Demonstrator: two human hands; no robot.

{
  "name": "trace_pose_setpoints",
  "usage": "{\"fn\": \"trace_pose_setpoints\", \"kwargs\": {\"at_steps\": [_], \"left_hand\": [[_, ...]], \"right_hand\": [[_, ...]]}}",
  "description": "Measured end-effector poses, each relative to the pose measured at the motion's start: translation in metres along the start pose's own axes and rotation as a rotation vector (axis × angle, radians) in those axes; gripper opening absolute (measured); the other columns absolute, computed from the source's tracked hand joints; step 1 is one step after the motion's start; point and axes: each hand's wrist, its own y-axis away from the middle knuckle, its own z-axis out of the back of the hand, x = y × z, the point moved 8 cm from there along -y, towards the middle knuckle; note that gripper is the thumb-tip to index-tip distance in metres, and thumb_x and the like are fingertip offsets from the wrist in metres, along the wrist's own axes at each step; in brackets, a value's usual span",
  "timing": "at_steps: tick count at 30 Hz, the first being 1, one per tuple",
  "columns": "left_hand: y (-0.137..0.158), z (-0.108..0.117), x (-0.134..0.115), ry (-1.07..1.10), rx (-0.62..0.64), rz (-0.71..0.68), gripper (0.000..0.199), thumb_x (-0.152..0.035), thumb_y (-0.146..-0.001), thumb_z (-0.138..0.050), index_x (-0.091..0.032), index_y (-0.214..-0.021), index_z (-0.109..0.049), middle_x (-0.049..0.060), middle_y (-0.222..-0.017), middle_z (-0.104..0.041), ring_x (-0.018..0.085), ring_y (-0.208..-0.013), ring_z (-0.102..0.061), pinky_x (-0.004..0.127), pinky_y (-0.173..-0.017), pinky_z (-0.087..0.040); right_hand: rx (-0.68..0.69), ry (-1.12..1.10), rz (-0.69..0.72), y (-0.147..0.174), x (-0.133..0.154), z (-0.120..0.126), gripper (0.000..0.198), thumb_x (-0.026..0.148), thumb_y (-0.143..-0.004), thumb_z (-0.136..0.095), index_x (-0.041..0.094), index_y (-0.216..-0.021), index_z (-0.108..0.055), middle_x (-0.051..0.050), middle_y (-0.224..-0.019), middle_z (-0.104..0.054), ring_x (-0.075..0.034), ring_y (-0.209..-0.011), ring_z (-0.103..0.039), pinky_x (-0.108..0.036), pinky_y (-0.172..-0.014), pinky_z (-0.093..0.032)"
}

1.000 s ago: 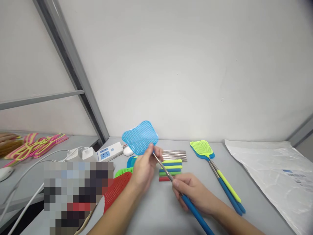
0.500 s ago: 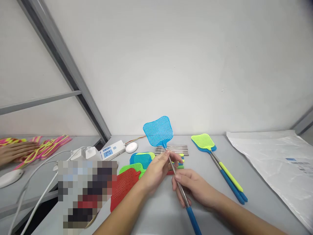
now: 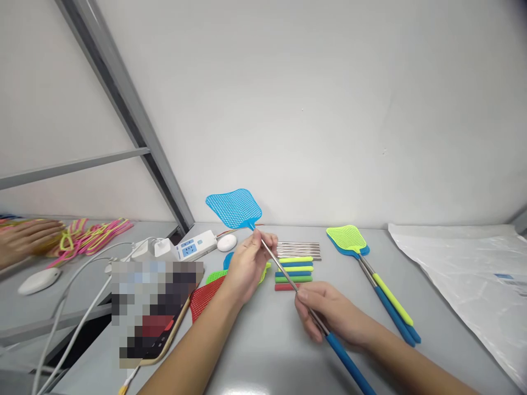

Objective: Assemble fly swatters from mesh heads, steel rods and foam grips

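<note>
A blue fly swatter [image 3: 235, 208] with a telescopic metal rod and a blue handle is held slanted above the table. My left hand [image 3: 249, 266] pinches the rod just below the mesh head. Farther down, my right hand [image 3: 325, 310] is wrapped round the rod, close above the blue handle. Beneath my left arm lie a red swatter head [image 3: 206, 299] and a green swatter head [image 3: 214, 276], partly covered. Behind my hands are several coloured handles [image 3: 293, 278] in a stack and a row of metal rods [image 3: 302, 250].
Swatters with a yellow-green head [image 3: 348, 237] lie to the right, beside a white plastic bag [image 3: 457, 263]. On the left are a power strip [image 3: 197, 245], a white round object [image 3: 226, 242], a phone [image 3: 181, 329] and white cables. Another person's hand [image 3: 31, 238] rests by pink-yellow cords [image 3: 93, 238].
My left hand and the swatter head have moved left, and more rod shows between my hands. The swatter tilts more. The view has shifted slightly.
</note>
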Motion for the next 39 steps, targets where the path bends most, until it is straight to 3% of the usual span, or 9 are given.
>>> {"fn": "trace_pose_setpoints", "kwargs": {"at_steps": [6,9,15,21,26,33,36,39], "left_hand": [[0.024,-0.035,0.044,-0.197,0.228,0.231,0.036,-0.047,-0.087,-0.054,-0.015,-0.078,-0.067,0.008,-0.082,-0.063,0.018,-0.076,-0.058,0.029,-0.074,-0.044],[0.028,-0.038,0.050,-0.177,0.181,0.229,0.039,-0.049,-0.087,-0.051,-0.016,-0.073,-0.063,0.007,-0.084,-0.062,0.017,-0.074,-0.058,0.028,-0.069,-0.043],[0.024,-0.034,0.037,-0.104,0.062,0.089,0.037,-0.044,-0.090,-0.049,-0.016,-0.069,-0.057,0.005,-0.079,-0.054,0.016,-0.077,-0.052,0.025,-0.069,-0.040],[0.010,0.001,0.008,0.013,-0.174,-0.088,0.034,-0.043,-0.090,-0.050,-0.016,-0.070,-0.053,0.002,-0.079,-0.050,0.012,-0.071,-0.046,0.024,-0.069,-0.039],[0.011,-0.001,0.015,-0.052,-0.119,-0.033,0.035,-0.045,-0.092,-0.047,-0.016,-0.075,-0.058,0.003,-0.082,-0.054,0.013,-0.073,-0.049,0.025,-0.070,-0.041],[0.028,-0.037,0.041,-0.230,0.165,0.116,0.035,-0.042,-0.093,-0.044,-0.015,-0.081,-0.063,0.006,-0.086,-0.060,0.017,-0.083,-0.056,0.029,-0.080,-0.043],[0.026,-0.036,0.031,-0.240,0.147,0.048,0.034,-0.040,-0.093,-0.045,-0.015,-0.076,-0.062,0.005,-0.083,-0.058,0.016,-0.083,-0.054,0.027,-0.081,-0.041],[0.018,-0.025,0.017,-0.161,0.044,-0.019,0.033,-0.038,-0.093,-0.046,-0.016,-0.073,-0.061,0.004,-0.083,-0.056,0.016,-0.084,-0.052,0.026,-0.078,-0.041]], "right_hand": [[-0.112,-0.006,0.069,-0.003,0.006,0.017,0.038,0.049,-0.092,-0.045,0.018,-0.071,-0.050,0.005,-0.045,-0.050,-0.009,-0.044,-0.041,-0.022,-0.049,-0.033],[-0.126,0.013,0.083,-0.006,0.005,0.019,0.038,0.048,-0.093,-0.045,0.018,-0.071,-0.050,0.004,-0.047,-0.052,-0.009,-0.044,-0.043,-0.022,-0.049,-0.034],[-0.168,0.035,0.070,-0.005,0.006,0.014,0.037,0.048,-0.094,-0.042,0.020,-0.071,-0.047,0.005,-0.044,-0.050,-0.010,-0.043,-0.043,-0.022,-0.049,-0.036],[-0.066,0.126,-0.002,0.001,-0.002,0.005,0.038,0.044,-0.094,-0.043,0.019,-0.066,-0.046,0.004,-0.044,-0.050,-0.009,-0.043,-0.040,-0.022,-0.048,-0.031],[-0.049,0.135,-0.015,0.004,-0.001,0.011,0.040,0.045,-0.094,-0.046,0.019,-0.065,-0.047,0.004,-0.045,-0.050,-0.009,-0.044,-0.039,-0.022,-0.048,-0.031],[-0.091,0.116,0.037,0.002,0.012,0.020,0.040,0.046,-0.094,-0.045,0.018,-0.065,-0.047,0.004,-0.047,-0.051,-0.010,-0.042,-0.048,-0.025,-0.051,-0.041],[-0.080,0.113,0.041,0.002,0.016,0.019,0.038,0.045,-0.094,-0.046,0.019,-0.066,-0.045,0.006,-0.047,-0.049,-0.009,-0.039,-0.047,-0.026,-0.051,-0.044],[-0.049,0.114,0.025,0.002,0.019,0.016,0.037,0.045,-0.094,-0.046,0.020,-0.067,-0.043,0.007,-0.045,-0.046,-0.009,-0.039,-0.047,-0.026,-0.051,-0.044]]}}
